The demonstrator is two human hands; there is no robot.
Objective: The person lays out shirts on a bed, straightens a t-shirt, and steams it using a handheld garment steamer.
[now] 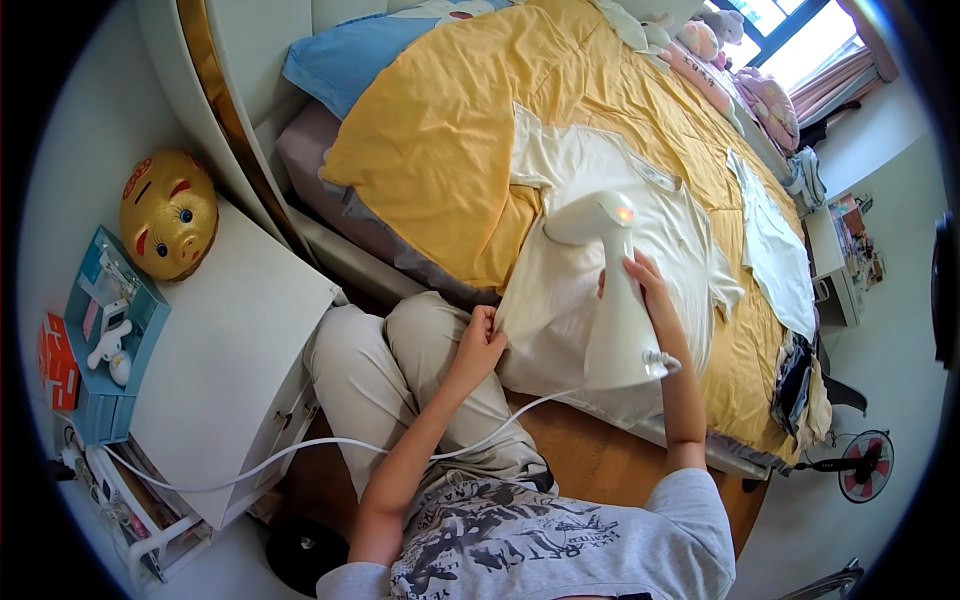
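A cream T-shirt (pixel 640 200) lies spread on the bed, its lower part hanging toward me over the near edge. My right hand (pixel 648 285) is wrapped round the handle of a white handheld garment steamer (pixel 618 320), whose head is over the middle of the shirt. An orange light glows on top of the steamer. I cannot tell whether its head touches the cloth. At the shirt's left side edge, my left hand (pixel 483 340) pinches the fabric between closed fingers. A white cord (pixel 340 441) runs from the steamer's base across my lap to the left.
The bed wears a yellow cover (pixel 430 130), with a blue pillow (pixel 345 60) at its head. Farther right lies a pale shirt (pixel 770 240). To my left, a white cabinet (pixel 230 330) bears a golden mask (pixel 170 215) and a blue organizer (pixel 110 410). A fan (pixel 865 466) stands right.
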